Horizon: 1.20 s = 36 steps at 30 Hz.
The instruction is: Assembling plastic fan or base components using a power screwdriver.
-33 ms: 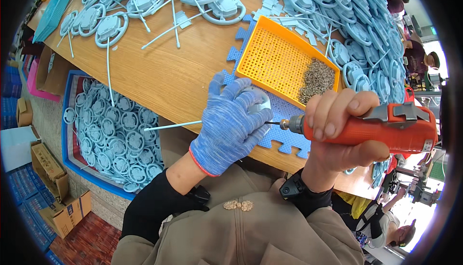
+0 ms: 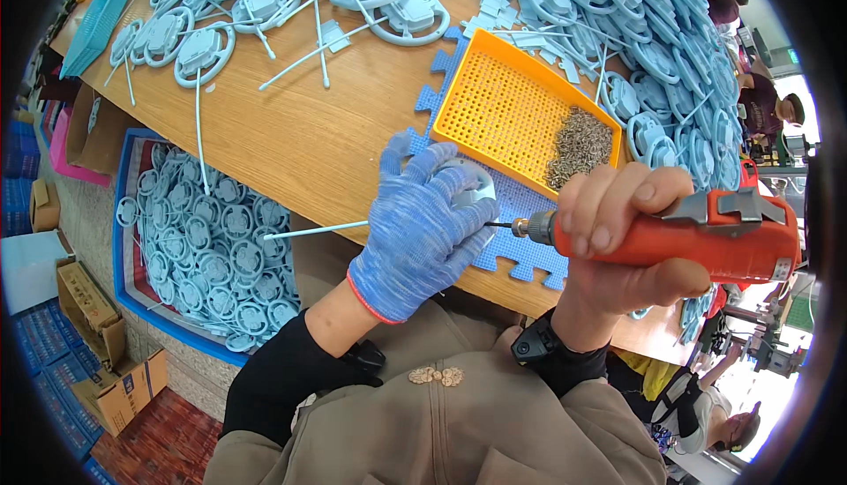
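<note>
My left hand (image 2: 423,225), in a blue knit glove, is closed around a light blue plastic part (image 2: 482,187). Most of that part is hidden under the fingers. A thin pale blue rod (image 2: 319,230) sticks out to the left from beneath the glove. My bare right hand (image 2: 622,225) grips a red electric screwdriver (image 2: 745,242) held sideways. Its thin dark bit points left and reaches the gloved fingertips at the part. Whether the bit sits on a screw is hidden. Below them lies a blue foam mat (image 2: 529,260).
A yellow perforated tray (image 2: 503,110) with a heap of small screws (image 2: 580,145) stands just beyond my hands. Light blue wheel-shaped parts (image 2: 653,62) are piled at the far right, others at the far left. A blue crate (image 2: 120,220) full of similar parts stands lower left.
</note>
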Each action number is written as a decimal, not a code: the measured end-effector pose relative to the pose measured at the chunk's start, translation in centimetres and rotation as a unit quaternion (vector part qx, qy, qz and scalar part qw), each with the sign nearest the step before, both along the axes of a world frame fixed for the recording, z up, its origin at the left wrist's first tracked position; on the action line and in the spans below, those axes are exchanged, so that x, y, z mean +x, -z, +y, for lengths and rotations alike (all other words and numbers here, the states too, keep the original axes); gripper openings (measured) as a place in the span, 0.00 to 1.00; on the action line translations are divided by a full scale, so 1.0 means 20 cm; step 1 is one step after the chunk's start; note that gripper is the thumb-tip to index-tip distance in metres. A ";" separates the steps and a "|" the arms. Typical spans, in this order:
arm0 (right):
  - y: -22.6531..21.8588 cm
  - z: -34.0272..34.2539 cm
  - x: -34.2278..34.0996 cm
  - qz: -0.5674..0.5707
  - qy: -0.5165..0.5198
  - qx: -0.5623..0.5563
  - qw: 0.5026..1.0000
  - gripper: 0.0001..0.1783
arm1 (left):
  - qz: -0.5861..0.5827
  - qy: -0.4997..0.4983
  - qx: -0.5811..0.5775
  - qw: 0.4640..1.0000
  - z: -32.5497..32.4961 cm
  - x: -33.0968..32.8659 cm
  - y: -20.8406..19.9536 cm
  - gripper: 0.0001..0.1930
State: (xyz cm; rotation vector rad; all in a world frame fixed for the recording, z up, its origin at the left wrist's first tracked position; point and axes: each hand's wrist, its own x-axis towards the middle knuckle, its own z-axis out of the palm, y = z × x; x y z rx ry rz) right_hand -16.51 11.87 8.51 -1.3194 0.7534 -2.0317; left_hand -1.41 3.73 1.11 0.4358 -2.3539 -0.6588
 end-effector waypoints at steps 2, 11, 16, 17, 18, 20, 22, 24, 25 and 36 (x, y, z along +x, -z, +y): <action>-0.01 0.00 0.01 0.021 0.014 0.017 1.000 0.40 | -0.020 -0.006 -0.002 1.000 0.01 0.00 -0.02 0.19; 0.07 -0.02 0.03 0.067 0.100 0.070 0.990 0.39 | -0.080 -0.044 0.031 0.995 0.03 0.00 0.03 0.42; 0.08 -0.03 0.04 0.072 0.117 0.099 0.986 0.37 | -0.080 -0.049 0.026 0.995 0.03 -0.02 0.03 0.41; 0.09 -0.04 0.04 0.074 0.112 0.100 0.986 0.37 | -0.080 -0.043 0.031 0.995 0.03 -0.02 0.03 0.41; 0.09 -0.04 0.05 0.074 0.112 0.101 0.986 0.37 | -0.081 -0.037 0.036 0.995 0.02 -0.02 0.03 0.40; 0.08 -0.04 0.08 -0.013 0.083 0.099 0.991 0.33 | -0.082 -0.034 0.042 0.995 0.01 -0.02 0.03 0.40; 0.07 -0.05 0.09 -0.010 0.081 0.114 0.990 0.32 | -0.081 -0.029 0.046 0.995 0.00 -0.03 0.03 0.40; 0.07 -0.06 0.11 -0.008 0.077 0.128 0.989 0.32 | -0.078 -0.024 0.035 0.996 -0.01 -0.03 0.03 0.39; 0.06 -0.08 0.12 0.046 0.105 0.152 0.982 0.32 | -0.079 -0.024 0.034 0.996 -0.01 -0.02 0.02 0.39; 0.00 0.05 -0.08 0.049 0.120 0.088 0.988 0.35 | -0.150 -0.014 0.070 0.986 -0.06 0.48 -0.19 0.35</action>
